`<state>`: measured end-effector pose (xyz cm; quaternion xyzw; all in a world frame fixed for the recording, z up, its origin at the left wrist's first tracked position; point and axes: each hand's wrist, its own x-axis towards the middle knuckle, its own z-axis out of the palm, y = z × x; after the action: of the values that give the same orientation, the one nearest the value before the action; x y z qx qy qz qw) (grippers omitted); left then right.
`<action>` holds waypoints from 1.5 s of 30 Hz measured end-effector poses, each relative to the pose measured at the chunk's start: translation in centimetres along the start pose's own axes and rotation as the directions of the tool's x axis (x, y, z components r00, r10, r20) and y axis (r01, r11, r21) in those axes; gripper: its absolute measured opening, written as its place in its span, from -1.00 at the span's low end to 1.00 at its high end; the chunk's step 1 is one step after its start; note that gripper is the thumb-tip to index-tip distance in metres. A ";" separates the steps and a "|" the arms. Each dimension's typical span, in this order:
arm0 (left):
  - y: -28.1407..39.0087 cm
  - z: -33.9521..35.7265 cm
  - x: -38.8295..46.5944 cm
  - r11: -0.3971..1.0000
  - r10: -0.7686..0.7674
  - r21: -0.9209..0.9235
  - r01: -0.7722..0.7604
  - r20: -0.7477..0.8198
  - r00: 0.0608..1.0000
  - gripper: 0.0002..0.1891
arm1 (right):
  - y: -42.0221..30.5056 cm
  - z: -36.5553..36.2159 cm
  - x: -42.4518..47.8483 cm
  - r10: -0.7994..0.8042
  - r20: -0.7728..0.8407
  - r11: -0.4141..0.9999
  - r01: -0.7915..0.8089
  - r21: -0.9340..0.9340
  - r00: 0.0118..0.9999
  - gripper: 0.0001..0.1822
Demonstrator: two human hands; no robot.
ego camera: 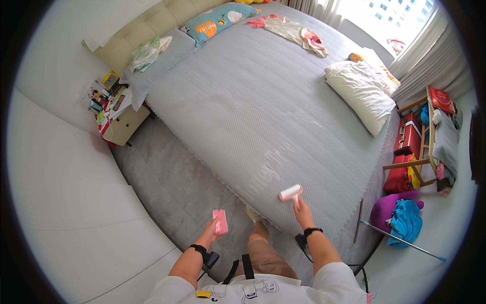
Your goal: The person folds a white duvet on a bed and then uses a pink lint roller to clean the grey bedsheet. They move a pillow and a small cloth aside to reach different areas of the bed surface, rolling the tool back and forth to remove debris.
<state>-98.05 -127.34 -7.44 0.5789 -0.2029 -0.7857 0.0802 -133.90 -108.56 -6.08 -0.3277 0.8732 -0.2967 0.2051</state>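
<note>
My right hand (303, 213) grips the pink handle of a lint roller (291, 193) with a white sheet roll. The roller is over the near end of the grey quilted bed cover (235, 114); whether it touches the fabric I cannot tell. Out over the floor, left of the bed, my left hand (211, 229) holds a pink rectangular object (220, 221), perhaps a box or cover, partly hidden by my fingers. Raised lettering runs across the cover just beyond the roller.
White pillows (360, 93) lie at the bed's right edge, children's clothes (292, 32) and a blue pillow (222, 23) farther up. A cluttered nightstand (127, 123) stands left. Along the right are a wooden rack (408, 164), red suitcase (408, 136), purple plush (383, 211) and metal pole (402, 240).
</note>
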 end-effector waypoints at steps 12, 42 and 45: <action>14.9 7.9 9.5 0.927 0.327 0.205 -0.314 -0.031 0.944 -0.72 | -13.7 7.2 24.8 -0.172 0.234 0.967 0.210 -0.145 0.957 -0.79; 75.7 -7.4 42.8 0.933 0.350 0.164 -0.322 -0.188 0.918 -0.53 | -46.3 28.8 56.3 -0.002 0.271 0.937 0.096 -0.335 0.962 -0.76; 76.5 -7.9 44.7 0.982 0.184 0.067 -0.174 -0.215 0.959 -0.49 | -49.7 30.4 60.4 -0.020 0.264 0.933 0.113 -0.343 0.964 -0.76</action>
<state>-113.05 -214.49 -17.08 0.6433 -0.2629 -0.7012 0.1593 -137.09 -192.44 -6.00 -0.4243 0.8668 -0.0964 0.2435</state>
